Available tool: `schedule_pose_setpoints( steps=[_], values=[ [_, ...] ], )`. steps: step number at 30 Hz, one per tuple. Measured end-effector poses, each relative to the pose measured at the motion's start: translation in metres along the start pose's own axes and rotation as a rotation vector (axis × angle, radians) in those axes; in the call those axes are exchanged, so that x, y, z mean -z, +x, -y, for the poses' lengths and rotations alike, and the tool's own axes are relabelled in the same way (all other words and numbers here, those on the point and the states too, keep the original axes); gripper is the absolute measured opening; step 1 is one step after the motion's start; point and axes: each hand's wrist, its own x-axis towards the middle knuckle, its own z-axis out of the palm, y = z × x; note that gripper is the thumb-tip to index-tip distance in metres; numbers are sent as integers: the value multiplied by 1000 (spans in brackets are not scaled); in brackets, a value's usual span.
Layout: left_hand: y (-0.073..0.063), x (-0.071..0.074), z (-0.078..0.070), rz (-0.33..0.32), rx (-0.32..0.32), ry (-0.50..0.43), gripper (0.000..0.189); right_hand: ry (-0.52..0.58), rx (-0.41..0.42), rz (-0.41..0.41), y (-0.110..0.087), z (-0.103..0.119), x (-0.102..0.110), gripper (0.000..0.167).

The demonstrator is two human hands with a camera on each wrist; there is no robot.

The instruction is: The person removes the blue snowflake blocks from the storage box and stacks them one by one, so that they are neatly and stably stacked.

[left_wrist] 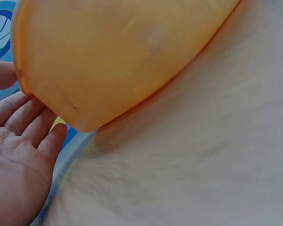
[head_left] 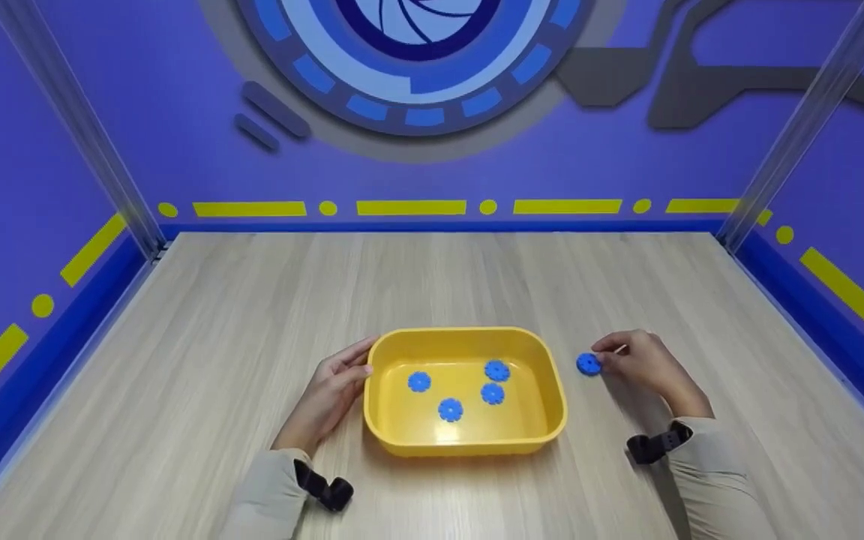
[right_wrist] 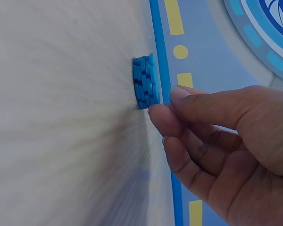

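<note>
My left hand holds the left end of a yellow plastic basin, thumb over the rim and the other fingers along the outer wall. In the left wrist view the basin's wall fills the upper part. Right of the basin, a short stack of blue notched discs stands on the table. My right hand pinches the edge of the top disc between thumb and forefinger. Seen from the right wrist, the stacked discs are several layers high, with the fingertips at the top layer's near edge.
Several blue notched discs, such as one disc near the front, lie spread over the basin's floor. Beneath everything is a light wood-grain table. Blue-purple printed panels wall in its back and sides.
</note>
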Motion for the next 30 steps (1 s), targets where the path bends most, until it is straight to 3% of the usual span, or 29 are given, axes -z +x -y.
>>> schedule_pose_setpoints(
  steps=[13,23,30],
  values=[
    [2,-1,-2,19,-20,-15,62,-6,38,-45,-3,9,5,23],
    [1,0,-1,5,1,-16,61,16,166,-70,-3,30,9,20],
    [0,-1,-1,-11,15,-5,62,-25,196,-45,-3,54,12,20]
  ],
)
